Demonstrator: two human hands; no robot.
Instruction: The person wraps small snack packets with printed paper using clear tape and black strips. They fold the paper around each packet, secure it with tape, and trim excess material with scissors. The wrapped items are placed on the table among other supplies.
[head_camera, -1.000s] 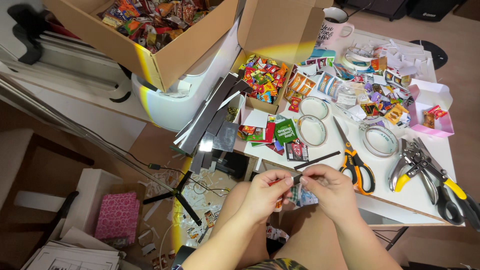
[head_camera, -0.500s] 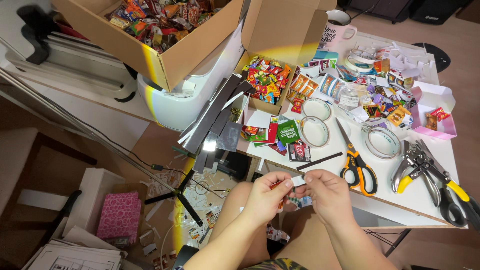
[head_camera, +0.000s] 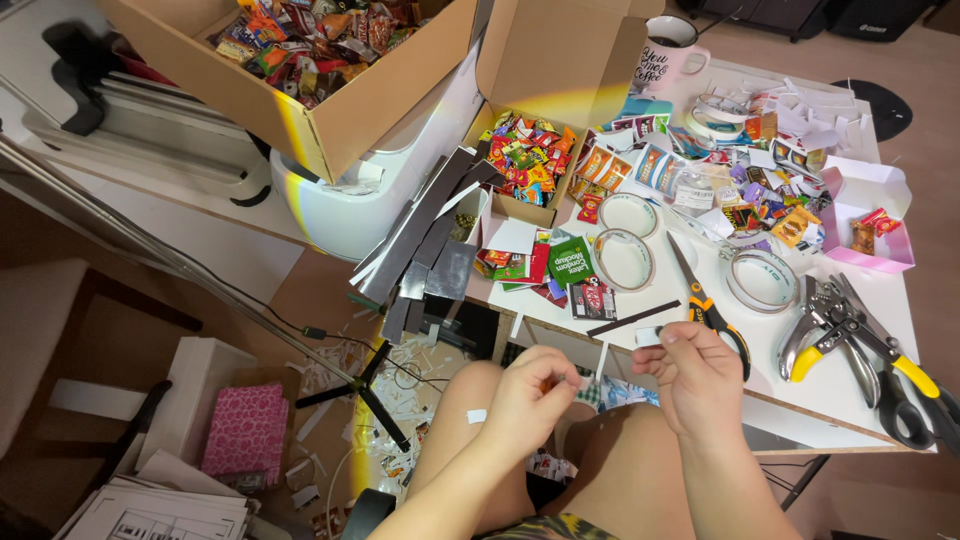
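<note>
- The left hand is held over the lap, just off the tabletop's near edge — fingertips are pinched shut, though what they hold cannot be told.
- A small white piece is pinched between thumb and forefinger of the right hand, at the fingertips, above the near edge.
- Scissors are seen just beyond the right hand.

A mug is standing at the tabletop's far edge, beside a cardboard box brimming with wrappers. Scissors are lying near the front edge, tape rolls sitting just left of them, pliers resting toward the right corner. A pink tray is sitting by the right edge.
</note>
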